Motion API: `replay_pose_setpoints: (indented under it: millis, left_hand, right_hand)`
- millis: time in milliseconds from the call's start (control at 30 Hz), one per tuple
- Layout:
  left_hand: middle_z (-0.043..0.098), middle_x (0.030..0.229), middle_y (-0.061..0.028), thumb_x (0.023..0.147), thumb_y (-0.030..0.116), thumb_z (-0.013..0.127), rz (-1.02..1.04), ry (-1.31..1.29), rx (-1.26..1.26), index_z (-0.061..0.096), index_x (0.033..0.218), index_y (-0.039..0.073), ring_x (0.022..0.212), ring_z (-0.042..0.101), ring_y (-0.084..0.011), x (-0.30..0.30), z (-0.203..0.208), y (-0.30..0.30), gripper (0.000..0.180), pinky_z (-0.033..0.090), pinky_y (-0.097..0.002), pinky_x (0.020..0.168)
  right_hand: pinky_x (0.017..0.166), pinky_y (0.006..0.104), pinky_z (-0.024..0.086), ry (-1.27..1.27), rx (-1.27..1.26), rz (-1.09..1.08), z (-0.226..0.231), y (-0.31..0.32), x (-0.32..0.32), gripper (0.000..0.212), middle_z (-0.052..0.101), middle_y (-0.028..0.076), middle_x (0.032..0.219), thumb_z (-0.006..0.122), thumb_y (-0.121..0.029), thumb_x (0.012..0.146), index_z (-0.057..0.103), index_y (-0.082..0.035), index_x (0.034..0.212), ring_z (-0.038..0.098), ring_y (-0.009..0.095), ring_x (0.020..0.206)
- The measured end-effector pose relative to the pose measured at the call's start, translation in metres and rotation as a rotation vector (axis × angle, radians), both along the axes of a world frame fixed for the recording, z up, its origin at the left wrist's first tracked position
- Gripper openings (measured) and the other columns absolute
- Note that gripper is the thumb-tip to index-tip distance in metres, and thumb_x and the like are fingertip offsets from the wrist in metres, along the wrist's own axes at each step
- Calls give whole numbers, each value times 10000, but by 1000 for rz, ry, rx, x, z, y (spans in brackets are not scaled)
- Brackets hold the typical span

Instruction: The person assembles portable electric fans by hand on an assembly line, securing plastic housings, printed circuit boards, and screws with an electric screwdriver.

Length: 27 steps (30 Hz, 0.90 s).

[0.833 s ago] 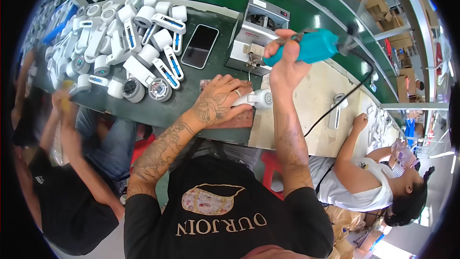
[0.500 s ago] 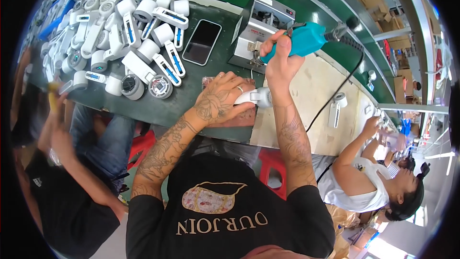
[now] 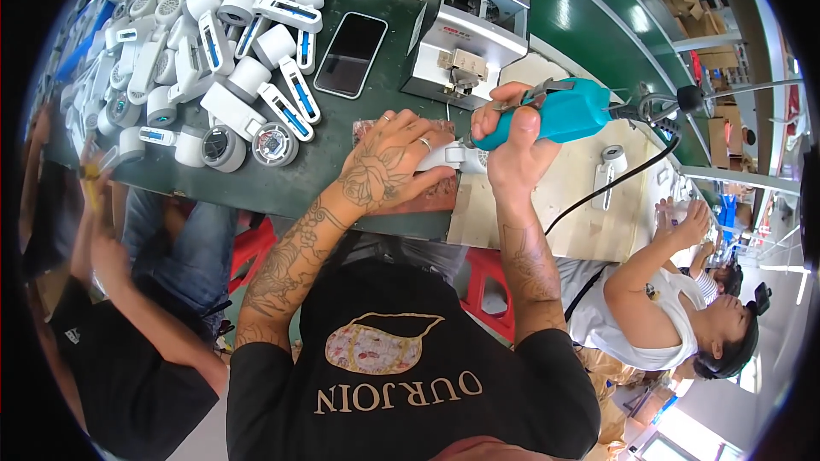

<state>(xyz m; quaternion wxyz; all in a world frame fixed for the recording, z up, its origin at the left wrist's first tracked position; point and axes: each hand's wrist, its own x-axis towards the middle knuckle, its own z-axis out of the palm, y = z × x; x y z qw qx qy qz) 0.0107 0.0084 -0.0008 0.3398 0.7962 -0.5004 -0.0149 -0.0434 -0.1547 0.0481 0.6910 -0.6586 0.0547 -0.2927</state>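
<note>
My left hand [image 3: 384, 162] presses a white handheld device [image 3: 442, 157], which looks like a small fan, onto a reddish pad [image 3: 434, 200]. Its fingers curve over the handle end, and the round head points right. My right hand [image 3: 519, 152] is wrapped round a teal electric screwdriver [image 3: 576, 113], held nearly level just above the device's head. The driver's front end points left, and its tip is hard to make out behind my fingers.
A grey metal machine [image 3: 465, 38] stands beyond my hands. Left of it lie a phone [image 3: 351, 55] and a heap of white devices [image 3: 184, 51]. Another device [image 3: 607, 177] rests on the pale board [image 3: 521, 226], crossed by a black cable [image 3: 628, 172]. People sit on both sides.
My right hand has brought the screwdriver down nearer the device and slightly right. My left hand still holds the device on the pad. The view has shifted slightly.
</note>
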Motion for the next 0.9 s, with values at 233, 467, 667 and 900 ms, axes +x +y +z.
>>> replay_pose_setpoints:
  millis: [233, 467, 667, 900]
  left_hand:
    - [596, 1171, -70, 911, 385, 620, -17, -21, -12, 618, 1215, 93, 1061, 537, -266, -1, 0, -4, 422, 420, -442, 964]
    - [583, 1162, -62, 916, 373, 612, -12, -16, 18, 613, 1204, 91, 1061, 527, -265, 1, 3, -2, 403, 414, -426, 958]
    - [591, 1130, -72, 931, 366, 584, 9, -27, -1, 612, 1217, 96, 1053, 527, -270, -2, 3, 0, 394, 410, -426, 966]
    - [600, 1120, -85, 938, 309, 553, -5, -32, -66, 614, 1222, 93, 1040, 538, -276, -2, -4, -2, 362, 422, -441, 955]
  right_hand:
    - [536, 324, 437, -46, -11, 34, -15, -2, 1, 513, 508, 77, 666, 624, -500, 946, 498, -2, 927, 506, 184, 574]
    - [546, 325, 449, -15, -10, 45, -13, 2, 5, 510, 516, 73, 669, 619, -499, 951, 510, -1, 942, 514, 179, 570]
    - [581, 265, 462, -175, 19, -41, 10, -3, 33, 377, 594, 55, 684, 626, -344, 979, 584, 30, 977, 584, 141, 608]
    - [557, 316, 466, -265, -118, -21, -6, -13, 66, 403, 546, 73, 687, 615, -389, 985, 530, 4, 955, 550, 177, 599]
